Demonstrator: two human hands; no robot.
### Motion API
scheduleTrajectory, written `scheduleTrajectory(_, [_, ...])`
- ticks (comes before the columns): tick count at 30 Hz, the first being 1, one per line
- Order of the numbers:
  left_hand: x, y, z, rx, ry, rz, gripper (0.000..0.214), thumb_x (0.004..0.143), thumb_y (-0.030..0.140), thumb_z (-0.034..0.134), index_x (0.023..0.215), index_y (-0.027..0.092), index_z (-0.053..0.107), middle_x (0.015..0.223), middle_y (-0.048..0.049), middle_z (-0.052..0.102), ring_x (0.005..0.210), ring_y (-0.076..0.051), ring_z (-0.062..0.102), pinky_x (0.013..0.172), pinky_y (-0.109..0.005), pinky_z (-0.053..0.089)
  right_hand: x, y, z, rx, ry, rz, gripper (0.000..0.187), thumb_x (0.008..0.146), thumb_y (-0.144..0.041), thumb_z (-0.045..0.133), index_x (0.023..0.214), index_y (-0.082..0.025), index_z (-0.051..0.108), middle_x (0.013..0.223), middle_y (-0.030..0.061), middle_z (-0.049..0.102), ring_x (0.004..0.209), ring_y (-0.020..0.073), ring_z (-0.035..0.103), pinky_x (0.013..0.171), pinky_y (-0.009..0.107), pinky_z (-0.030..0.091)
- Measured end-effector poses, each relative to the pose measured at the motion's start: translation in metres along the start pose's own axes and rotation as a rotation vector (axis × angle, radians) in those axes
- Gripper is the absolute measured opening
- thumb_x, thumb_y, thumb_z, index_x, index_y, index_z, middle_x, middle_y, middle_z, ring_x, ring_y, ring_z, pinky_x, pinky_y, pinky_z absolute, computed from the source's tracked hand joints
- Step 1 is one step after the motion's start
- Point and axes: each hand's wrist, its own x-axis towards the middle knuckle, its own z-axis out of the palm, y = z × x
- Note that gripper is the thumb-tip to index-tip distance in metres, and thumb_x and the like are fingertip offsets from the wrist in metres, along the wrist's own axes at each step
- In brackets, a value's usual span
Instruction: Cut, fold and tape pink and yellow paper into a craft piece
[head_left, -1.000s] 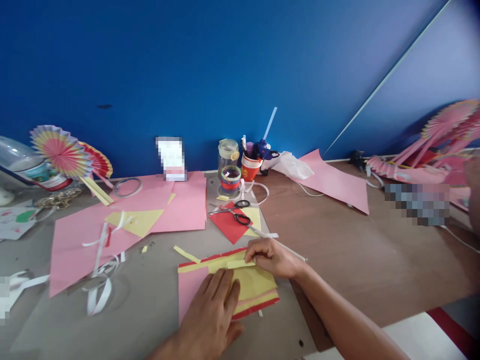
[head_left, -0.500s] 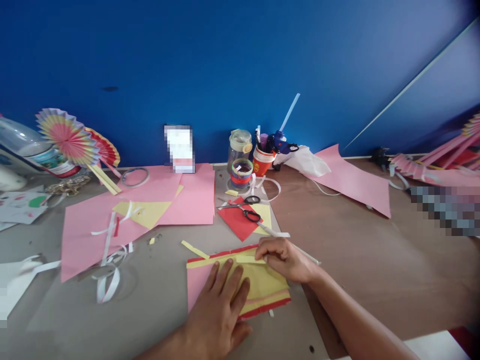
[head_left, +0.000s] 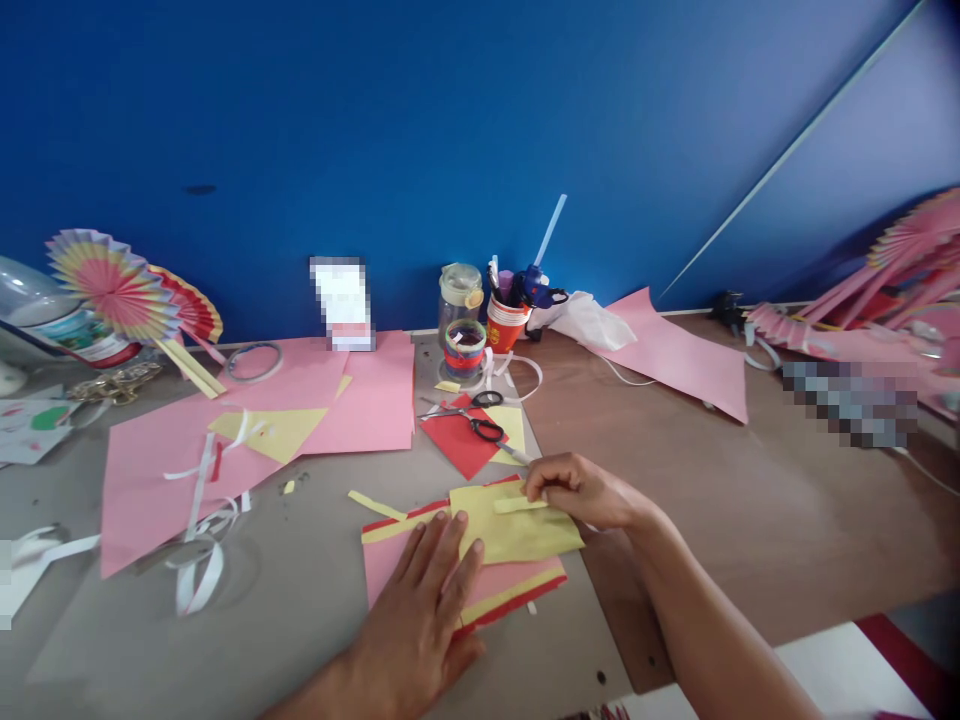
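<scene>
Two edges of the pink sheet (head_left: 384, 570) banded; yellow paper (head_left: 517, 543) atop looks unfixed — right hand (head_left: 581, 492) pinching yellow strip (head_left: 511, 506), left hand (head_left: 412, 622) flat, grip released.

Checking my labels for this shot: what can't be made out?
Head view: display of the upright device, pixelated.
Head view: near-left corner of the red-edged pink sheet, under the left hand.
Head view: right end of the pinched yellow strip, behind the right hand.
Head view: left end of the far-left bottle, cut off by the left edge.
</scene>
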Motion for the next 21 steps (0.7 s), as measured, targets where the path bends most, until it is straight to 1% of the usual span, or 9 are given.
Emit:
scheduleTrajectory(3, [-0.003, -0.003, -0.003, 0.013, -0.011, 0.015, 0.081, 0.093, 0.037, 0.048, 0.152, 0.012, -0.001, 0.15, -0.0189, 0.036, 0.142, -0.034, 0.023, 0.109, -0.052, 0.033, -0.001, 0.002, -0.002, -0.02, -0.029, -0.008, 0.029, 0.066, -0.009, 0.043, 0.076, -0.018, 0.069, 0.075, -0.0016, 0.066, 0.068, 0.0117, 0.056, 0.062, 0.02, 0.04])
scheduleTrajectory(5, [-0.008, -0.008, -0.006, 0.027, -0.045, 0.025, 0.082, 0.094, 0.04, 0.047, 0.152, 0.01, -0.002, 0.147, -0.0179, 0.042, 0.141, -0.032, 0.027, 0.109, -0.05, 0.035, -0.001, 0.001, -0.001, -0.03, -0.044, -0.031, 0.03, 0.065, -0.009, 0.043, 0.077, -0.018, 0.069, 0.076, -0.0009, 0.067, 0.07, 0.0127, 0.058, 0.063, 0.021, 0.041])
scheduleTrajectory(9, [-0.026, -0.021, -0.015, 0.057, -0.071, 0.002, 0.077, 0.094, 0.041, 0.045, 0.152, 0.012, 0.003, 0.149, -0.0163, 0.039, 0.14, -0.03, 0.031, 0.11, -0.047, 0.036, -0.002, -0.003, 0.004, -0.049, -0.062, -0.084, 0.03, 0.066, -0.009, 0.044, 0.078, -0.017, 0.069, 0.079, -0.0003, 0.067, 0.074, 0.0137, 0.06, 0.066, 0.021, 0.043])
scheduleTrajectory(13, [-0.045, -0.033, -0.033, 0.146, -0.112, -0.014, 0.073, 0.093, 0.042, 0.049, 0.152, 0.016, 0.015, 0.15, -0.0156, 0.039, 0.137, -0.03, 0.036, 0.108, -0.045, 0.041, -0.002, -0.004, 0.006, -0.069, -0.061, -0.075, 0.03, 0.067, -0.008, 0.043, 0.078, -0.017, 0.069, 0.079, -0.0003, 0.067, 0.072, 0.0131, 0.059, 0.065, 0.021, 0.042])
scheduleTrajectory(18, [-0.07, -0.048, -0.056, 0.209, -0.169, -0.022, 0.064, 0.088, 0.034, 0.056, 0.146, 0.019, 0.034, 0.149, -0.0135, 0.039, 0.138, -0.031, 0.033, 0.108, -0.047, 0.04, -0.002, -0.007, 0.007, -0.085, -0.052, -0.083, 0.029, 0.066, -0.008, 0.043, 0.077, -0.017, 0.068, 0.078, -0.0001, 0.067, 0.071, 0.0128, 0.058, 0.065, 0.021, 0.041])
scheduleTrajectory(21, [-0.082, -0.054, -0.067, 0.212, -0.189, -0.069, 0.061, 0.086, 0.035, 0.059, 0.142, 0.022, 0.041, 0.152, -0.0118, 0.036, 0.14, -0.032, 0.031, 0.108, -0.049, 0.04, -0.002, -0.009, 0.009, -0.101, -0.041, -0.106, 0.029, 0.065, -0.007, 0.043, 0.075, -0.017, 0.069, 0.076, -0.0004, 0.067, 0.07, 0.0125, 0.058, 0.064, 0.02, 0.041])
